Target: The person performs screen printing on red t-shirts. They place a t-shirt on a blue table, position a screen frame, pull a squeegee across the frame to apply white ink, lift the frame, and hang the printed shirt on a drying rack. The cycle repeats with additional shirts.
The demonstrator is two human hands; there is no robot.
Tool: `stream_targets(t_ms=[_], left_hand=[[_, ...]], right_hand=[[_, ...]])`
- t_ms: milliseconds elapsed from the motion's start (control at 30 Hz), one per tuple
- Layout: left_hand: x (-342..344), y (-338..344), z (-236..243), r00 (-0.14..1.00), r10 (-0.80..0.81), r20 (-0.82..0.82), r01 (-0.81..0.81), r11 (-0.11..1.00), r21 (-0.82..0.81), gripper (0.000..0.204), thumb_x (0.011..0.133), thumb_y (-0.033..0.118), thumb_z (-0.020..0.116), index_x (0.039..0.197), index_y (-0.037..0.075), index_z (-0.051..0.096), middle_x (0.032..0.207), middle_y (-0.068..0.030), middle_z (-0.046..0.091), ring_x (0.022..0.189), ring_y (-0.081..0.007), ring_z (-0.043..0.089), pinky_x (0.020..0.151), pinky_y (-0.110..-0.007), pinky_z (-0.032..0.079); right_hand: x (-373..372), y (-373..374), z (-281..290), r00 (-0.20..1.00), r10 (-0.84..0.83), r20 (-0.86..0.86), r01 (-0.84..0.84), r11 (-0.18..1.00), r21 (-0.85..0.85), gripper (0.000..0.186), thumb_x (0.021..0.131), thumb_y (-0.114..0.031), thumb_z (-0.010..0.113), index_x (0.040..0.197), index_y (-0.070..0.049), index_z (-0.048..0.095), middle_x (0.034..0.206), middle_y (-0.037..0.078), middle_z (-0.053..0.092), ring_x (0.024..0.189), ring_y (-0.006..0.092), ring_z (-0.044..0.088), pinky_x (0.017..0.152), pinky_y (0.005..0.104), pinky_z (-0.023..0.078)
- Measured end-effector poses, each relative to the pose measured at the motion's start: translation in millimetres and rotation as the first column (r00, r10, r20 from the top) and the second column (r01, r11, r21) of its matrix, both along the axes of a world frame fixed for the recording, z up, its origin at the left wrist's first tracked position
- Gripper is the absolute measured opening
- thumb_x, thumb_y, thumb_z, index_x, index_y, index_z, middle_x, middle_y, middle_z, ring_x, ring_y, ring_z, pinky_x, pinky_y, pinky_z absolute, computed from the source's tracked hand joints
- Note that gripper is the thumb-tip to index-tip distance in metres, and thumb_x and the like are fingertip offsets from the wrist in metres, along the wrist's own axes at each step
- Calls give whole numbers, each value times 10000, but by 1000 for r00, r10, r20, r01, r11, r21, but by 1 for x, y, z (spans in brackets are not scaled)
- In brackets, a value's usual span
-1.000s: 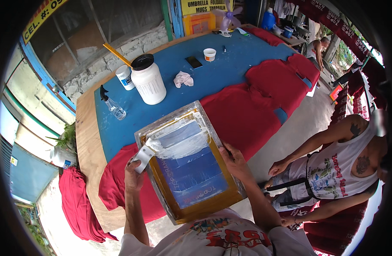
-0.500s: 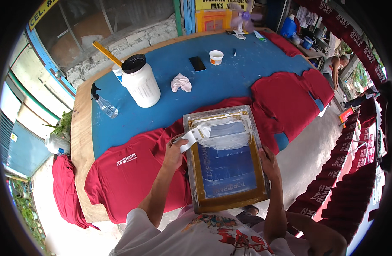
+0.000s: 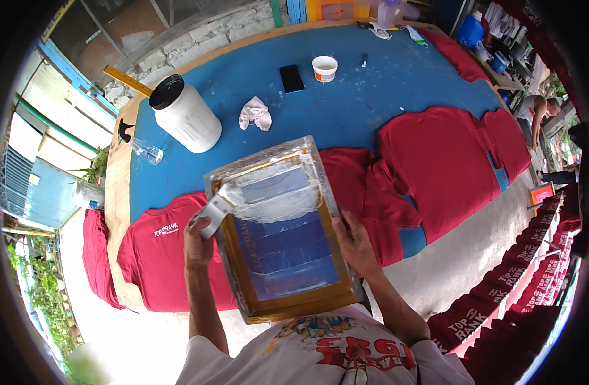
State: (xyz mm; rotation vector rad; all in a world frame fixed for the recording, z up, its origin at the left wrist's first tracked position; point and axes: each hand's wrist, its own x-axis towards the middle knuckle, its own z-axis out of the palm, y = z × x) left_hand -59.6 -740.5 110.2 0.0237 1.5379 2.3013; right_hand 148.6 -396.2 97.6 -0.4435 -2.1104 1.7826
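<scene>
A silk-screen printing frame (image 3: pixel 282 307) is held up in front of me, tilted, over the table's near edge. Its blue mesh carries a thick smear of white ink (image 3: pixel 275 204) across the upper part, and brown tape lines the inside. My left hand (image 3: pixel 198 244) is closed on a flat grey squeegee (image 3: pixel 214 215), its white-coated end resting at the frame's upper left; that hand is also against the frame's left side. With fingers wrapped on the right edge, my right hand (image 3: pixel 355 245) grips the frame. A red T-shirt (image 3: pixel 172 263) with a white print lies to the left, partly covered by the frame.
On the blue table (image 3: pixel 211 80) stand a white ink jar (image 3: pixel 190 119), a spray bottle (image 3: pixel 143 149), a crumpled rag (image 3: pixel 256 113), a phone (image 3: pixel 292 79) and a small tub (image 3: pixel 324 68). More red shirts (image 3: pixel 435 154) lie at right. A person (image 3: pixel 537 115) bends at the far right.
The frame has swung left and tilted, together with both hands and the squeegee. My view has also shifted, so more of the red shirts at right shows.
</scene>
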Motion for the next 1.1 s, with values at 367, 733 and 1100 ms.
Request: stream_targets(t_ms=[367, 733, 1100], left_hand=[[135, -88, 64, 855, 518, 24, -496, 830, -253, 437, 864, 110, 678, 1278, -29, 688, 1204, -100, 730, 1184, -254, 663, 1114, -413, 469], [57, 94, -20, 988, 140, 67, -134, 987, -86, 545, 856, 120, 675, 1364, -80, 652, 1212, -145, 741, 1085, -230, 710, 984, -357, 554], [33, 127, -56, 996, 40, 77, -33, 995, -92, 501, 866, 141, 676, 1322, -64, 685, 1201, -134, 751, 1095, -220, 714, 1010, -348, 541]], right_hand=[[5, -15, 17, 840, 540, -51, -521, 779, -349, 542, 1153, -281, 561, 1583, 36, 468, 1167, 186, 718, 1041, 175, 689, 937, 349, 552], [33, 113, -46, 935, 145, 325, -173, 983, 59, 628, 1112, -369, 635, 1580, 21, 483, 1430, 230, 656, 1287, 272, 660, 1101, 380, 495], [34, 143, -62, 962, 153, 226, -257, 786, 563, 509, 1124, -254, 592, 1524, 52, 520, 1429, 264, 654, 1300, 332, 665, 1095, 396, 510]])
